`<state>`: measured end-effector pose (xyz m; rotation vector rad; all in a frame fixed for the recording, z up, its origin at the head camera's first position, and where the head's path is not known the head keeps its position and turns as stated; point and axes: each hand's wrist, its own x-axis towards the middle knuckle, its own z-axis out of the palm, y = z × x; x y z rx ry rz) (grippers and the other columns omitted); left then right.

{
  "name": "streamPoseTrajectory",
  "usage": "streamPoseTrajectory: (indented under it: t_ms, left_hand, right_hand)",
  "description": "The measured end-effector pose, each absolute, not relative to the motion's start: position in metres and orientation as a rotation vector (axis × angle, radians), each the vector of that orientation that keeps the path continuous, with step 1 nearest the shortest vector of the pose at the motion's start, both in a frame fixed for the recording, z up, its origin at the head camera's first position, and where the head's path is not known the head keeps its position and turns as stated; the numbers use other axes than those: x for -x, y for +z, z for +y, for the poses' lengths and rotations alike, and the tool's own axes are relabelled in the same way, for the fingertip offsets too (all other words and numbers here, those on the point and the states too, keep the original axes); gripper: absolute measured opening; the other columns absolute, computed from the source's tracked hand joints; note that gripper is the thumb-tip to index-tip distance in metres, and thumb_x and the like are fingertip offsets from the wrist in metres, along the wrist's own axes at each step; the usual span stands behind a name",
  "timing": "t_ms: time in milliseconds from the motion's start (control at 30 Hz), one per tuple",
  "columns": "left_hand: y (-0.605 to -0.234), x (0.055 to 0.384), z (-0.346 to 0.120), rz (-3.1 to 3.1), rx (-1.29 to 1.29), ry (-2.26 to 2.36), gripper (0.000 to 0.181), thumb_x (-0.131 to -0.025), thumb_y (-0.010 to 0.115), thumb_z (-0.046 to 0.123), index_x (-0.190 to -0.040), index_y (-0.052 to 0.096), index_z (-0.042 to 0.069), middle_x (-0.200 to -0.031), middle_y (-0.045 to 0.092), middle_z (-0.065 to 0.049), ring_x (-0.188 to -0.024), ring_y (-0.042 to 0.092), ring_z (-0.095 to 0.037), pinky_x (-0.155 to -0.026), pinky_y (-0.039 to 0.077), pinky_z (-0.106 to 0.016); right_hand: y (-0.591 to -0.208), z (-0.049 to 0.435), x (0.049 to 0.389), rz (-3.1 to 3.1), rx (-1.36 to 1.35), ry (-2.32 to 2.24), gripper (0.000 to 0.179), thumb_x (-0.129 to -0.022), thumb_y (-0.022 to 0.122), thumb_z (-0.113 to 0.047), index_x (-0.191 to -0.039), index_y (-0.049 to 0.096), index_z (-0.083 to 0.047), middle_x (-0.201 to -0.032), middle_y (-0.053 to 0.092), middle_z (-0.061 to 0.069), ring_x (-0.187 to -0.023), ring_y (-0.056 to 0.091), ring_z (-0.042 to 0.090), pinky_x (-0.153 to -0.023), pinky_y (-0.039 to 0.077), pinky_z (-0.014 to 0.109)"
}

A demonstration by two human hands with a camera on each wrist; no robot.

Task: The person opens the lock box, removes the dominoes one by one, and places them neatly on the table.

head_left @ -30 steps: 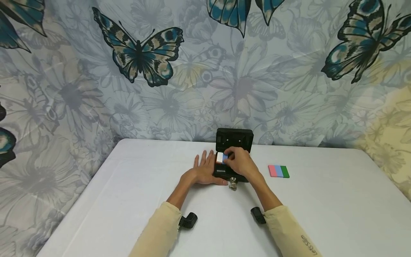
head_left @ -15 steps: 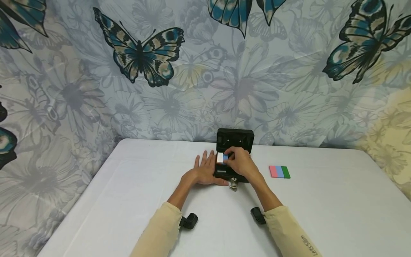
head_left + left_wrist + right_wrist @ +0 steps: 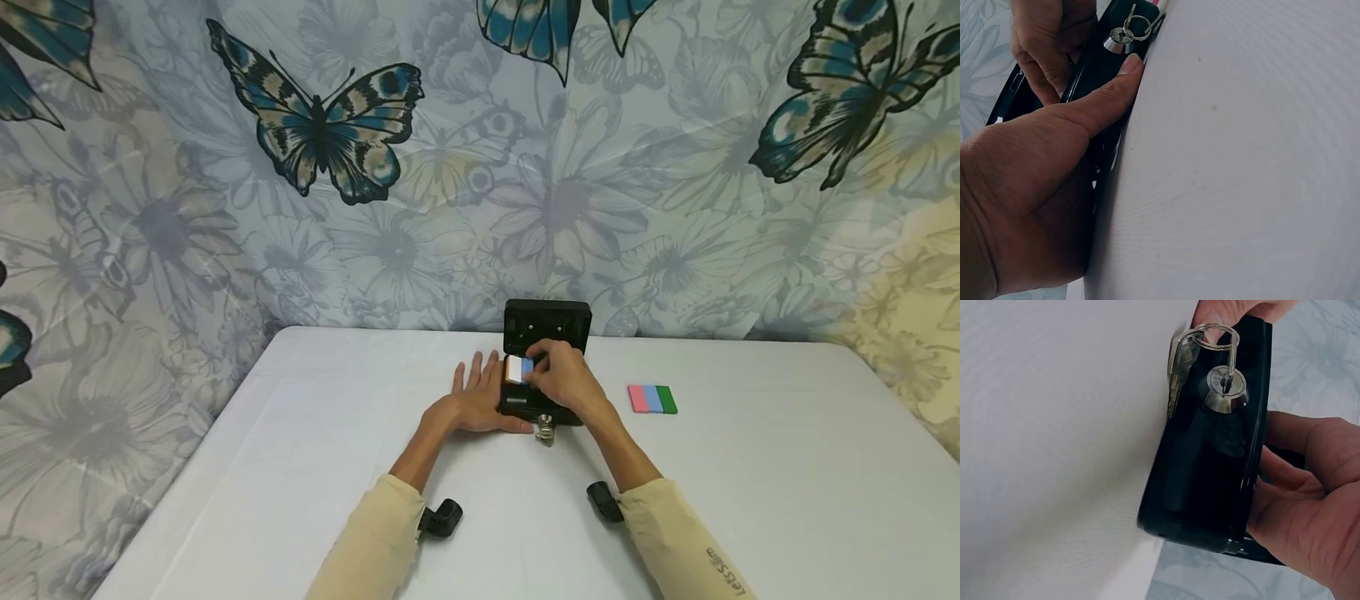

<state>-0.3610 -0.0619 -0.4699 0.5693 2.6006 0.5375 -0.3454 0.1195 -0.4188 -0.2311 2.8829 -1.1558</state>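
A black lockbox (image 3: 540,410) stands on the table with its lid (image 3: 547,325) raised. My left hand (image 3: 476,406) rests against the box's left side, fingers spread and straight, with the thumb (image 3: 1107,97) along the front. Inside the box lies a flat piece with white and blue bands (image 3: 514,368) and a thin orange edge; its right part is hidden. My right hand (image 3: 564,375) reaches in over the box, index finger and thumb curled at the blue band, seemingly pinching it. A lock (image 3: 1225,387) on the front wall holds a key, and a second key (image 3: 1182,362) hangs from its ring.
A flat pink, blue and green striped piece (image 3: 652,399) lies on the white table (image 3: 750,467), right of the box. The butterfly-patterned backdrop (image 3: 450,250) rises close behind the lid. A dark wrist camera (image 3: 442,518) sits at each sleeve.
The right hand's fingers have shifted slightly up and right, so a little more of the blue band shows. The left hand and the box stay in place.
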Motion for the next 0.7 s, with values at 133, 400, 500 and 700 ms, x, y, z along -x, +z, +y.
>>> streamPoseTrajectory:
  t_ms: [133,400,500,700]
  left_hand:
    - [-0.473,0.362,-0.062,2.609,-0.564,0.532,0.13,-0.087,0.067,0.074,-0.167,-0.013,0.009,-0.176,-0.021,-0.006,-0.162,-0.027,-0.028,-0.131,-0.017,-0.055]
    - [-0.477,0.365,-0.064,2.612,-0.571,0.531,0.131,-0.086,0.068,0.073,-0.167,-0.012,0.008,-0.176,-0.021,-0.006,-0.162,-0.028,-0.029,-0.13,-0.018,-0.055]
    - [-0.477,0.365,-0.065,2.611,-0.574,0.525,0.13,-0.087,0.067,0.072,-0.167,-0.013,0.008,-0.176,-0.021,-0.006,-0.162,-0.028,-0.029,-0.13,-0.018,-0.055]
    - [-0.475,0.365,-0.063,2.604,-0.584,0.514,0.131,-0.087,0.066,0.074,-0.167,-0.015,0.01,-0.176,-0.023,-0.005,-0.161,-0.03,-0.029,-0.13,-0.019,-0.055]
  right_hand:
    - [-0.419,0.121,0.345,2.897,0.253,-1.136,0.036,-0.091,0.076,-0.001,-0.125,0.068,0.006,-0.093,0.077,0.018,-0.082,0.072,0.023,-0.082,0.06,0.041]
    - [-0.413,0.123,0.347,2.889,0.202,-1.101,0.041,-0.093,0.074,-0.002,-0.132,0.066,0.003,-0.095,0.075,0.017,-0.08,0.068,0.021,-0.073,0.056,0.033]
    - [-0.411,0.125,0.347,2.89,0.212,-1.107,0.042,-0.092,0.074,-0.002,-0.132,0.066,0.002,-0.094,0.074,0.016,-0.079,0.067,0.021,-0.072,0.055,0.032]
    - [-0.408,0.131,0.346,2.91,0.233,-1.151,0.04,-0.09,0.075,-0.002,-0.128,0.067,0.002,-0.094,0.072,0.017,-0.079,0.065,0.023,-0.07,0.052,0.031]
